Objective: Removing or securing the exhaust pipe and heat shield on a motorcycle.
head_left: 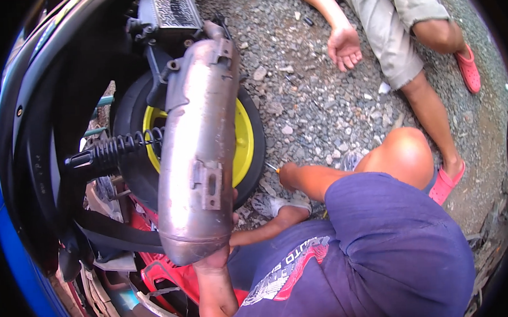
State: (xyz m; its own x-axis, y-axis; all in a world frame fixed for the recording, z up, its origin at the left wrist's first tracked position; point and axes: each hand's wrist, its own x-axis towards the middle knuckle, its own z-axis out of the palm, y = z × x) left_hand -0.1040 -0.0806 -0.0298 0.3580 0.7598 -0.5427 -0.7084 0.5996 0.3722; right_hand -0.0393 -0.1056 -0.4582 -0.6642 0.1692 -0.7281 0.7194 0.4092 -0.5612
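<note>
A bare metal exhaust muffler (199,144) with a slotted bracket on its side stands at a slant in front of a wheel. My left hand (214,259) grips its near lower end, the fingertips showing along its right edge. Much of that hand is hidden behind the metal. My right hand (289,176) is closed, low over the gravel to the right of the tyre. From it sticks out a screwdriver (274,168) with a thin metal shaft and a bit of orange-yellow handle showing.
The black tyre (257,130) has a yellow rim (243,139). A coil-spring shock absorber (115,151) and a radiator-like part (174,12) sit beside it. Red bodywork (165,275) lies below. Across the gravel (320,116), another person's open hand (345,45) and pink clogs (469,70) show.
</note>
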